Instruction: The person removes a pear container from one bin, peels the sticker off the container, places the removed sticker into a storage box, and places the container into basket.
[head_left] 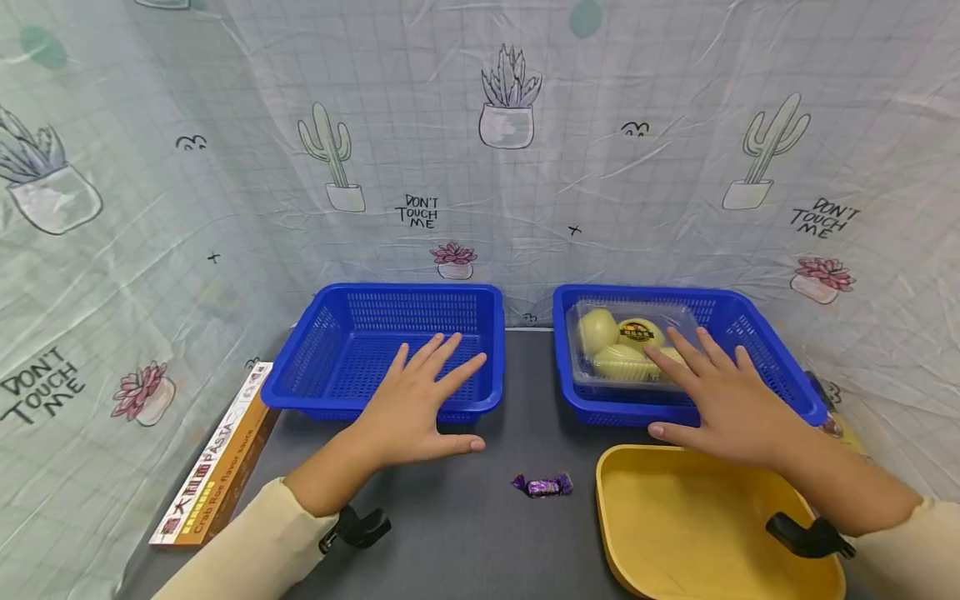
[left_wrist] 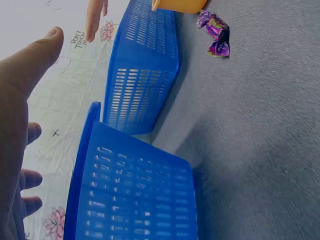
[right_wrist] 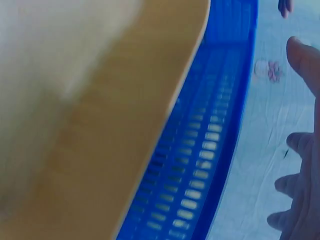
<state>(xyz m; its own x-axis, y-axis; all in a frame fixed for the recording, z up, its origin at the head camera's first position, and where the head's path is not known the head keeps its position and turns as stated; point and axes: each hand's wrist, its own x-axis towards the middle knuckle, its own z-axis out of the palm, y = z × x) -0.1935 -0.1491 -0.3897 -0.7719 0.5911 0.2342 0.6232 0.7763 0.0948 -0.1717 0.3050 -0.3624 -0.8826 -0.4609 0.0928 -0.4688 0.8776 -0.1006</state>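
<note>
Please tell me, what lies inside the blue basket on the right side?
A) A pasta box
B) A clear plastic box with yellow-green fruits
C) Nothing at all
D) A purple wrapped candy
B: in the head view the right blue basket holds a clear plastic box of yellow-green fruits, with the right hand open above it; the purple candy lies on the table and the pasta box stands beside the left blue basket.

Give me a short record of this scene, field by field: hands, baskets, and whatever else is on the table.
left hand: open, fingers spread over the left basket
right hand: open, above the clear fruit box
right basket: holds the fruit box
yellow tray: front right
purple candy: on the grey table
pasta box: far left
</note>
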